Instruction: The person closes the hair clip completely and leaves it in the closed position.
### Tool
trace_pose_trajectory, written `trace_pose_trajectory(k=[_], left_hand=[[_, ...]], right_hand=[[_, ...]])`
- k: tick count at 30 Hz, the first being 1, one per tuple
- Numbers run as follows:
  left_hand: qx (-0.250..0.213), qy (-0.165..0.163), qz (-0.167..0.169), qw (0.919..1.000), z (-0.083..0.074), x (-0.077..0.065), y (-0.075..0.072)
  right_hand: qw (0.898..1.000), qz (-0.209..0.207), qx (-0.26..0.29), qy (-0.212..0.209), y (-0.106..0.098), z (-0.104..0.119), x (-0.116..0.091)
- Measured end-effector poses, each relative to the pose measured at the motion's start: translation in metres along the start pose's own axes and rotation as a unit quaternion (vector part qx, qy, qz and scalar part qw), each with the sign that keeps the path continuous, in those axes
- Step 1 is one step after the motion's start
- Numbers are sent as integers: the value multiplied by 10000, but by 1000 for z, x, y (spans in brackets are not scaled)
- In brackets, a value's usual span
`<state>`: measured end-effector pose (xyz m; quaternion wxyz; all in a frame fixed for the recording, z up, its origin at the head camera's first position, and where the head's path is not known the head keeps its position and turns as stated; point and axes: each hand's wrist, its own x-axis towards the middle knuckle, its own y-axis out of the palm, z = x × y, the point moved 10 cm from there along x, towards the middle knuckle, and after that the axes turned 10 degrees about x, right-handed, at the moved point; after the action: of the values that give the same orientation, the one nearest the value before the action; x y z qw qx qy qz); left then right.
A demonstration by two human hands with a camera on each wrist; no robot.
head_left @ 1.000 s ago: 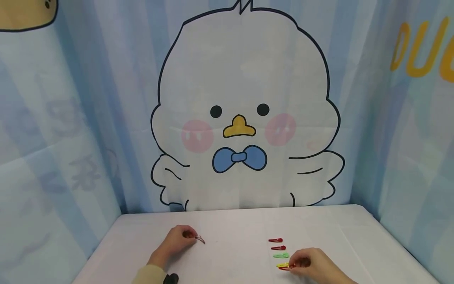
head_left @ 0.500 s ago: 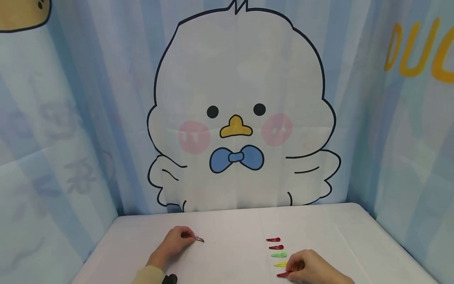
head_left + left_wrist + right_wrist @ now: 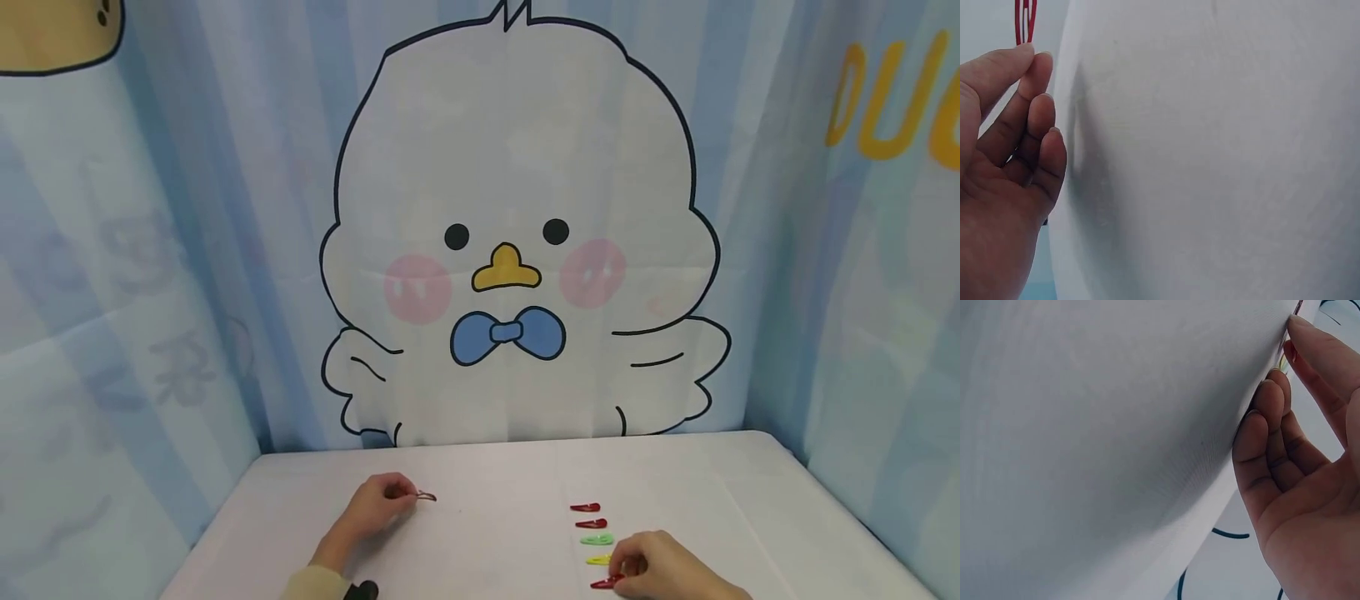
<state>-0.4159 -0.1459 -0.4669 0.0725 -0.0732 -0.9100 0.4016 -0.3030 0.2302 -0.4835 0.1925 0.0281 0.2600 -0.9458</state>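
Observation:
In the head view my left hand (image 3: pixel 385 504) hovers above the left part of the table, pinching a red snap hair clip (image 3: pixel 1025 20) between thumb and index finger. The clip's loose end points away from the fingertips. On the right, my right hand (image 3: pixel 660 567) is down at the tabletop, its thumb and fingertips on the end of another red hair clip (image 3: pixel 602 583). That clip lies nearest me in a column. Beyond it come a yellow clip (image 3: pixel 597 560), partly covered by the fingers, a green clip (image 3: pixel 597 540), and two red clips, one nearer (image 3: pixel 591 523) and one farther (image 3: pixel 585 507).
A white-covered table (image 3: pixel 495 533) spreads under both hands. Blue-striped curtains (image 3: pixel 862 292) stand around its back and sides, with a large cartoon duck (image 3: pixel 510 167) printed behind. Something black (image 3: pixel 365 590) shows beside the left sleeve.
My right hand has brought its red clip from against the yellow one to a spot nearer me, roughly parallel below it. The clip in my left hand has swung from sloping down to nearly level.

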Motion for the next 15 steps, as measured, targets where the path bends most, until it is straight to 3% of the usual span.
trace_pose_trajectory(k=[8,15], left_hand=[[-616,125,-328,9975,-10,-7,-8],[-1273,-30,-635,9898,-17,-16,-16]], right_hand=[[9999,-30,89,100,-2,1,0],[9991,-378,-184,-91,-21,17,1]])
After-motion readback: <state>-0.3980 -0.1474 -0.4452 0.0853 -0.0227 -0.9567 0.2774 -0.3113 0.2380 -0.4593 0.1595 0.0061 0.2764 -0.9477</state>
